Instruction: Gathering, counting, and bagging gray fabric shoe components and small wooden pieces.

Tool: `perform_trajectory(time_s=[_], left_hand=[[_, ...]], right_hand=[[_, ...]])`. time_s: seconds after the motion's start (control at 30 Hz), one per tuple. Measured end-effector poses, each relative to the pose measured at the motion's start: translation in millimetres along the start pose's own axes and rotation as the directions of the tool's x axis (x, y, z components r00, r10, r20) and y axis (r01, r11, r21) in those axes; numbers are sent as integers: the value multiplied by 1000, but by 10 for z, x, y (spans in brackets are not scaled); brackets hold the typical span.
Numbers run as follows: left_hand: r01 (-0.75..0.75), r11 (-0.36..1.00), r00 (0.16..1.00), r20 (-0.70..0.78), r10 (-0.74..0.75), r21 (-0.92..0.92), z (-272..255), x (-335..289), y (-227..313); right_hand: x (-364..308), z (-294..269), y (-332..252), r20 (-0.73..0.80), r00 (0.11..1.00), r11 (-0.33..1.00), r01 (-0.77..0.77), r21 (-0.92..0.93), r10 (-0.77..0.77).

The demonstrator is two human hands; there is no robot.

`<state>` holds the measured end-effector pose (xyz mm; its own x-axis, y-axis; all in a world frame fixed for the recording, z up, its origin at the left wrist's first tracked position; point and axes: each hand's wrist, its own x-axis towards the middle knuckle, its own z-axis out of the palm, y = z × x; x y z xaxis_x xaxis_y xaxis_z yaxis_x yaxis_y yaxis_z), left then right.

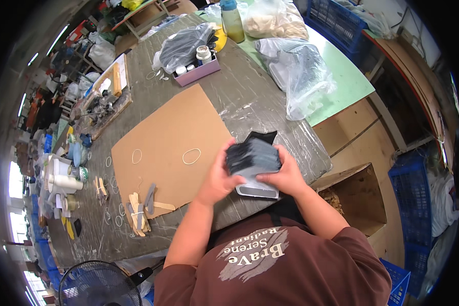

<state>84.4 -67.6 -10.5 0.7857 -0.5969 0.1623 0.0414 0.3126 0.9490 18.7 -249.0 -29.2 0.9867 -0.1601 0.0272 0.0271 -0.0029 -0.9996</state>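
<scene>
Between my two hands, over the near edge of the table, is a thick stack of dark grey and black flat pieces. Its upper part is smeared by motion, and a pale piece with a grey rounded panel shows at the bottom. My left hand grips the left side, thumb on the front. Wrapped round the right side is my right hand, its thumb also pressed on the front. Left of the stack lies a brown cardboard sheet with two loose rubber bands on it.
Bundled wooden sticks lie at the sheet's near left corner. Farther back stand a purple box with jars and a bottle. A clear plastic bag rests at the right. An open carton and a fan flank the table.
</scene>
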Motion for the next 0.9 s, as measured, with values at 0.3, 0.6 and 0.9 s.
perform_trajectory(time_s=[0.3,0.6,0.9], left_hand=[[398,-20,911,-393,123,917,-1196,-90,47],[297,951,940,-203,-276,84,-168,54,165],[608,786,791,-6,-611,107,-883,-69,520]], right_hand=[[23,-53,-38,164,934,646,-340,684,319],[99,156,4,477,845,614,-514,598,243],[292,-104,-532,407,913,951,134,-279,-9]])
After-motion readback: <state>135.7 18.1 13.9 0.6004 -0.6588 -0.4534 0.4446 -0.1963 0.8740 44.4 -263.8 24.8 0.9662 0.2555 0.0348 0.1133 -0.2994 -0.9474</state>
